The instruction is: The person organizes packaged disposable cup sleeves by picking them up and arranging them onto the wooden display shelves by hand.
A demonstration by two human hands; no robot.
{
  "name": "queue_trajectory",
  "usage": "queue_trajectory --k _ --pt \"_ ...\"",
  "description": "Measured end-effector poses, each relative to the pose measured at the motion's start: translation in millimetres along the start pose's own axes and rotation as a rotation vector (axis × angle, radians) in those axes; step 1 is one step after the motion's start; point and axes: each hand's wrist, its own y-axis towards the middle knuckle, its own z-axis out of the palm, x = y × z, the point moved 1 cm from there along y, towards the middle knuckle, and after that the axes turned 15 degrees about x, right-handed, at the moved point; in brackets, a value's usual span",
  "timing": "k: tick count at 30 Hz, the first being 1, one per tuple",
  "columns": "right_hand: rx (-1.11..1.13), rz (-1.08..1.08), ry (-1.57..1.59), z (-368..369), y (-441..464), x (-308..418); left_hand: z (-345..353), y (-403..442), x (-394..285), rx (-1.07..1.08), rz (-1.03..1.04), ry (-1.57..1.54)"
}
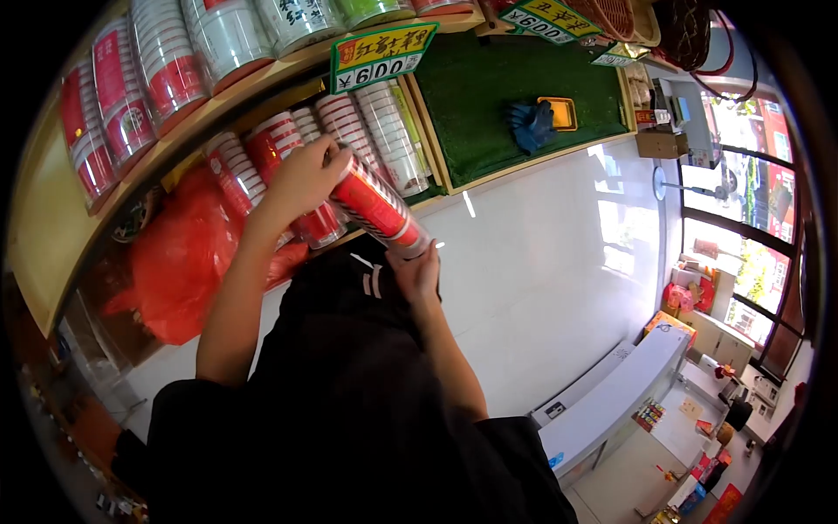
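Observation:
A clear cylindrical canister with a red printed label [380,205] is tilted in front of me, held between both hands. My left hand [301,179] is closed around its upper end. Under its lower end, my right hand [415,269] has its fingers wrapped round the base. Just behind it, similar canisters with red and white wrapping [349,122] lie in a row on the lower shelf. Beside my left forearm sits a red plastic bag [196,253].
An upper shelf [188,113] carries more canisters, with a green and yellow price sign [384,57] on its edge. A green-lined display tray [471,113] holds a blue glove [530,125] and a yellow tray [563,113]. A white counter [611,402] stands lower right.

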Motion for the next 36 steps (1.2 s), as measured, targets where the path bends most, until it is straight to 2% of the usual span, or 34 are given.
queue_trajectory --k 5,7,9,11,12,14,15,17,18,20,21,26,28,29,30,32,33,35,36 --pt "0.183 -0.235 0.230 -12.8 5.4 41.9 9.6 -47.2 5.9 0.070 -0.018 -0.098" --pt "0.210 -0.232 0.269 -19.1 6.7 59.2 3.8 -67.3 2.9 0.343 -0.153 -0.188" --pt "0.242 -0.202 0.305 -30.7 10.3 74.8 7.0 -86.8 -7.2 0.345 -0.184 -0.252" --pt "0.428 -0.161 0.281 -45.9 15.7 85.9 10.4 -103.1 -9.6 0.401 -0.237 -0.422" --pt "0.517 -0.152 0.281 -53.7 17.6 88.2 16.0 -110.0 -11.9 0.397 -0.253 -0.393" --pt "0.455 -0.168 0.146 -44.1 1.0 105.9 27.1 -121.6 -37.6 0.398 -0.239 -0.512" --pt "0.467 -0.180 0.177 -54.6 0.6 111.0 32.5 -125.3 -58.0 0.424 -0.214 -0.573" --pt "0.470 -0.168 0.177 -67.9 -13.9 127.3 45.2 -125.6 -76.6 0.650 -0.141 -0.580" --pt "0.467 -0.147 0.148 -68.1 -24.8 138.9 55.2 -124.1 -74.3 0.687 -0.082 -0.466" --pt "0.442 -0.115 0.098 -88.2 -36.9 145.1 67.7 -122.7 -87.9 0.792 -0.106 -0.399" --pt "0.420 -0.083 0.125 -98.9 -43.6 146.1 75.2 -122.7 -92.7 0.789 -0.038 -0.442" --pt "0.393 -0.025 0.228 -131.5 -56.8 140.6 113.0 -132.2 -102.6 0.547 -0.125 -0.305" --pt "0.491 -0.052 0.438 -140.4 -55.9 139.4 124.8 -139.0 -106.2 0.273 -0.007 -0.182" --pt "0.492 -0.030 0.430 -144.3 -55.9 137.0 125.3 -144.9 -109.0 0.330 -0.116 -0.197" --pt "0.505 -0.055 0.436 -146.8 -54.6 134.7 127.4 -149.6 -112.9 0.313 -0.126 -0.207" --pt "0.527 -0.064 0.443 -149.9 -49.4 130.4 127.7 -157.0 -122.5 0.240 0.021 -0.071" --pt "0.597 -0.056 0.476 -151.4 -48.3 128.8 123.7 -161.3 -129.0 0.274 -0.037 -0.059" --pt "0.779 -0.059 0.563 -143.8 -42.3 128.9 124.6 -166.2 -124.2 0.241 -0.008 -0.049" --pt "0.786 -0.059 0.566 -142.0 -43.8 127.2 126.1 -170.0 -119.3 0.222 0.020 -0.049"
